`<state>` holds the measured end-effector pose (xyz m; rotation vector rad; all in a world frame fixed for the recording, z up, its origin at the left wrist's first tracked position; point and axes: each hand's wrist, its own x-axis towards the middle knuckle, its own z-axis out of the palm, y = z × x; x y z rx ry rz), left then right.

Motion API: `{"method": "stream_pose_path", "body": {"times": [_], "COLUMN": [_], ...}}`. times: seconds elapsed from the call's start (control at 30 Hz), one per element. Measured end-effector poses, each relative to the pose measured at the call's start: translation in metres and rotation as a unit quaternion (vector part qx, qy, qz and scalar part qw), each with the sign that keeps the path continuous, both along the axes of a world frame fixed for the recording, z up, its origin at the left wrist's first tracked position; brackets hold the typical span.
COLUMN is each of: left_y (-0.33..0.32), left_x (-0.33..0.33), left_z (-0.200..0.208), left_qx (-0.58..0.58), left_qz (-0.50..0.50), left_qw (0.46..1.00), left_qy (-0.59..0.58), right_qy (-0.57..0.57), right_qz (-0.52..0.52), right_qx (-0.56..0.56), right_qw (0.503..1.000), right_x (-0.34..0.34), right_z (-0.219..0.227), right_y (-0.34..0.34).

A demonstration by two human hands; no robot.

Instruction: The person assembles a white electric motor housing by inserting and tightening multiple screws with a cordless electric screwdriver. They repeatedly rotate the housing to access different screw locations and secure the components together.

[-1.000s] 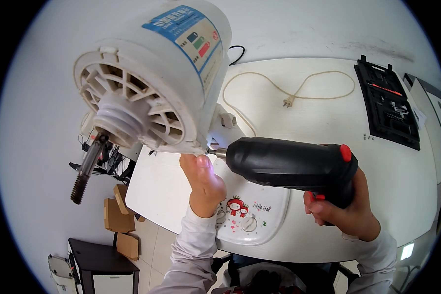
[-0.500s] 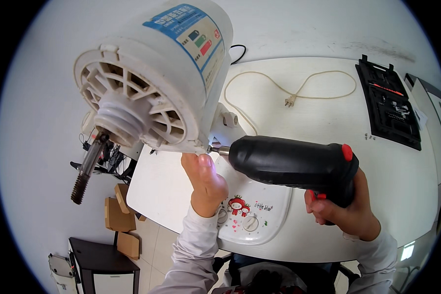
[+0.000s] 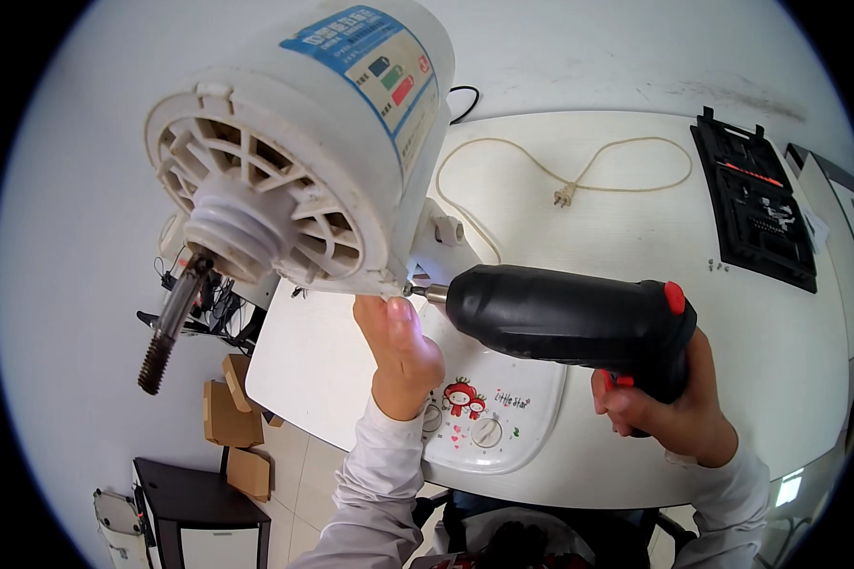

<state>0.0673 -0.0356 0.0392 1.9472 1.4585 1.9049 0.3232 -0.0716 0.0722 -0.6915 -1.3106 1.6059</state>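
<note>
Large in the upper left is the white motor housing (image 3: pixel 285 123) of an electric fan, with a slotted front and a bare, threaded metal shaft (image 3: pixel 173 327) sticking out. My left hand (image 3: pixel 400 356) grips the housing's lower edge from beneath; the thumb shows, while the other fingers are mostly hidden. In my right hand (image 3: pixel 678 403) is a black cordless screwdriver (image 3: pixel 569 313) with red buttons, held level and pointing left. Its bit meets the housing's lower right corner just above my left thumb, where a small light glows. Below stands the fan's white base (image 3: pixel 503 389) with printed cartoon figures and knobs.
A pale power cord (image 3: pixel 626 142) with its plug (image 3: pixel 565 196) loops over the white table (image 3: pixel 655 237). At the right lies an open black tool case (image 3: pixel 754 204), with several small screws (image 3: pixel 718 266) beside it. Cardboard boxes (image 3: pixel 232 414) and a dark cabinet (image 3: pixel 194 493) stand lower left.
</note>
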Motion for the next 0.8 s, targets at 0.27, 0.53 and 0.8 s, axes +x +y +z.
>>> {"method": "stream_pose_path", "body": {"times": [0.27,0.53,0.8], "left_y": [-0.0002,-0.0001,-0.0011], "left_x": [0.0026,0.001,0.0032], "left_z": [0.0028,0.0031,0.0034], "left_qx": [0.01,0.015,0.003], "left_qz": [-0.01,-0.007,0.001], "left_qw": [1.0,1.0,1.0], "left_qy": [-0.004,0.005,-0.004], "right_qy": [-0.016,-0.006,-0.001], "right_qz": [-0.006,0.0,0.002], "right_qx": [0.002,0.004,-0.003], "right_qw": [1.0,1.0,1.0], "right_x": [0.0,-0.0007,0.0004], "right_z": [-0.0009,-0.0008,-0.0013], "right_y": [-0.0005,0.0014,0.0014]}}
